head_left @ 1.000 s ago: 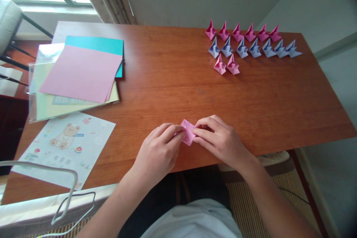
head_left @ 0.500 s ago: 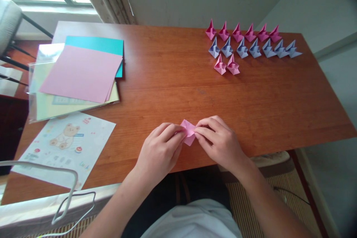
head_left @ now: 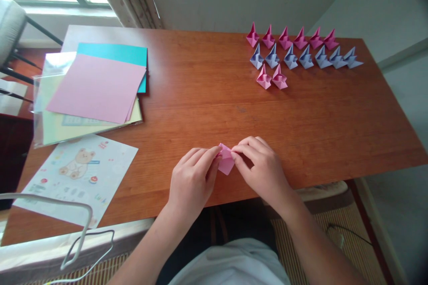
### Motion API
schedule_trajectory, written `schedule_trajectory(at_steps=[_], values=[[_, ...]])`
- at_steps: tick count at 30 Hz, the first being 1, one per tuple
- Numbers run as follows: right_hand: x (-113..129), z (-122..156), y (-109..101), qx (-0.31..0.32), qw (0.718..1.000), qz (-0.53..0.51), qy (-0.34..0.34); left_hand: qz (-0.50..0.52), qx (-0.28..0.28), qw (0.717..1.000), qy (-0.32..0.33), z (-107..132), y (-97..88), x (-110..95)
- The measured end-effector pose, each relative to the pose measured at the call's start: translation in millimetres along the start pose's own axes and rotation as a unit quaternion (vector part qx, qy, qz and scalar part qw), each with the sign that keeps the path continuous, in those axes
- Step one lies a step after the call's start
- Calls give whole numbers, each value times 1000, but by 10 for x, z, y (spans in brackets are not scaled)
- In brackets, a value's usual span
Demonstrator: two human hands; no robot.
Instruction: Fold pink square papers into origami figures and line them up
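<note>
Between my two hands, near the table's front edge, is a small piece of folded pink origami paper. My left hand pinches its left corner between thumb and fingers. On the opposite side, my right hand has thumb and fingertips closed on the right corner. The fingers cover both ends of the paper, so only its middle shows. Farther back stand finished origami pieces in rows: dark pink ones at the rear, pale blue ones in the middle, and two light pink ones in front.
Pink paper sheets and a teal sheet lie on a clear plastic sleeve at the left. Closer in is a white sheet with a printed bear. A pale cable crosses the table's lower left corner.
My fingers have shifted slightly upward along the pink paper's sides, and more of its lower face shows. The left wrist has turned a little more upright.
</note>
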State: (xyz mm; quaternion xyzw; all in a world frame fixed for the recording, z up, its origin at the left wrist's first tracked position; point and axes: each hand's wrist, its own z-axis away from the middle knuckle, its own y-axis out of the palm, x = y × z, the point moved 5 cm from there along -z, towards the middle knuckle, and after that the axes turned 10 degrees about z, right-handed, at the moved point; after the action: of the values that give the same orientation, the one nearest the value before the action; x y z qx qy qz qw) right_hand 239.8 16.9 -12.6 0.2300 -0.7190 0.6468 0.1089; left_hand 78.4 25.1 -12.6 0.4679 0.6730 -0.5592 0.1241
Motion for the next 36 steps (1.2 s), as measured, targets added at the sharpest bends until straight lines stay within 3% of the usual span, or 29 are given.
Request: schedule_trajectory(at_steps=[15, 25, 36], values=[[22, -71, 42, -2, 998, 1, 68, -27, -22, 999, -37, -4, -5, -15], [18, -3, 0, 23, 997, -67, -27, -37, 20, 999, -7, 86, -134, 1], [-16, 73, 33, 30, 995, -34, -85, -57, 41, 997, 28, 116, -209, 118]])
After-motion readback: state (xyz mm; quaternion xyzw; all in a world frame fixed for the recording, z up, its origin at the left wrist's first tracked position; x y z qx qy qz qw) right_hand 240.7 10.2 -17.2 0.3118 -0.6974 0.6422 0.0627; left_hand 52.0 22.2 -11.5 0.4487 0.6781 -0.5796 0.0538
